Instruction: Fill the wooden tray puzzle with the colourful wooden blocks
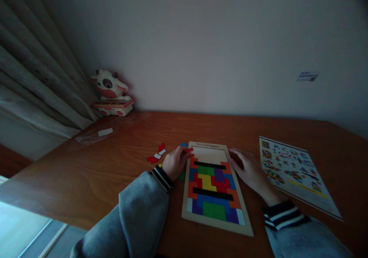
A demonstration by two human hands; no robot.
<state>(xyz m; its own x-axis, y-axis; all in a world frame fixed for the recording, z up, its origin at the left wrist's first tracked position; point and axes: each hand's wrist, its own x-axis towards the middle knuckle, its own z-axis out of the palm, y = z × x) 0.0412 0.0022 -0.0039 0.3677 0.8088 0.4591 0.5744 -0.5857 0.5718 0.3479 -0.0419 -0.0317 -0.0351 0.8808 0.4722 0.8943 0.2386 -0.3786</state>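
Head view: my left hand [173, 163] pinches a red block [189, 150] at the puzzle board [207, 155], right hand [249, 168] loosely open beside it; seating likely calls for squaring up.

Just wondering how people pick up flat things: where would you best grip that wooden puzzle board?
Probably by the long sides of its bare wooden frame, coming from left and right at once: the board lies flat, and the pieces inside might shift if tipped.
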